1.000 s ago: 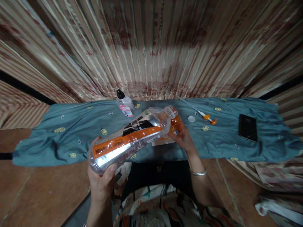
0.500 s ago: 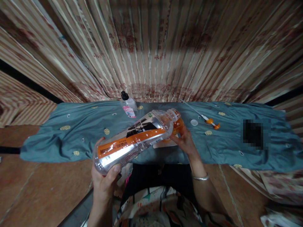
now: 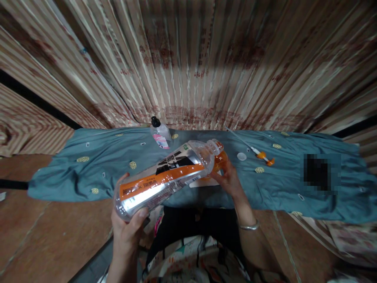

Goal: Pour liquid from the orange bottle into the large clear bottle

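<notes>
A large clear plastic bottle (image 3: 165, 175) with a silver, orange and black label lies tilted across the view. Its base is down at the left and its open-looking neck up at the right. My left hand (image 3: 128, 226) is wrapped around the base end, thumb across the front. My right hand (image 3: 229, 177) is closed round a translucent orange container (image 3: 221, 159), which sits right at the big bottle's neck, partly behind it. Whether the two mouths touch, I cannot tell. Below the hands, a white flat item (image 3: 203, 182) with some orange on it is partly hidden.
An orange pump head (image 3: 263, 156) with a long pale tube lies on the teal cloth (image 3: 282, 184), beside a white disc (image 3: 242, 157). A clear bottle with a black top (image 3: 160, 133) stands at the back left. A blurred dark object (image 3: 317, 172) is at the right. A striped curtain (image 3: 188, 78) hangs behind.
Both hands keep the same holds. The big bottle has shifted very slightly left and down in view, and the whole scene has moved a little with the camera.
</notes>
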The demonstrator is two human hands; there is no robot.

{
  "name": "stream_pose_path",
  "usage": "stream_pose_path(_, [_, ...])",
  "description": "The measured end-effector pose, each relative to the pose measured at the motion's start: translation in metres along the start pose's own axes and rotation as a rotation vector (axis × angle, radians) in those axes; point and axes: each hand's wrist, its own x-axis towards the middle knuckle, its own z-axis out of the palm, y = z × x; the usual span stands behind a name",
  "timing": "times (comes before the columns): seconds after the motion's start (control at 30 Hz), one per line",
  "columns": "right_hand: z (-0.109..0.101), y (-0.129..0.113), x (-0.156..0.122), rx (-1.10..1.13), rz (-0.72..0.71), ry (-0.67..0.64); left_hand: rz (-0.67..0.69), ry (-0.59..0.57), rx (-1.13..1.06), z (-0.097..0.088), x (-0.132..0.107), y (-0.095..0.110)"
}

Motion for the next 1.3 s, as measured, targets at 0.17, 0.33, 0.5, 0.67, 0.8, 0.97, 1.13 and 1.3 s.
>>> stream_pose_path(0.17, [0.000, 0.001, 0.000, -0.036, -0.007, 0.001, -0.038, 0.050, -0.061, 0.000, -0.002, 0.000])
stream_pose_path(0.33, [0.004, -0.003, 0.001, -0.030, -0.020, 0.021, -0.074, 0.079, -0.106, 0.006, -0.007, 0.003])
stream_pose_path(0.5, [0.006, -0.003, 0.001, -0.059, -0.019, 0.027, -0.056, 0.089, -0.136, 0.015, -0.010, 0.012])
stream_pose_path(0.67, [0.005, -0.003, 0.001, -0.057, -0.004, 0.034, -0.057, 0.074, -0.096, 0.014, -0.012, 0.011])
stream_pose_path(0.8, [0.005, -0.006, 0.000, -0.052, -0.003, 0.017, -0.016, 0.064, -0.113, 0.015, -0.010, 0.009])
stream_pose_path(0.97, [0.004, -0.008, 0.000, -0.041, -0.003, 0.012, -0.010, 0.084, -0.116, 0.013, -0.005, 0.007])
stream_pose_path(1.13, [0.003, -0.007, 0.000, -0.040, -0.001, -0.004, -0.020, 0.057, -0.089, 0.008, -0.005, 0.006])
stream_pose_path(1.3, [0.003, -0.007, 0.000, -0.056, -0.004, -0.001, 0.004, 0.068, -0.055, 0.008, -0.005, 0.008])
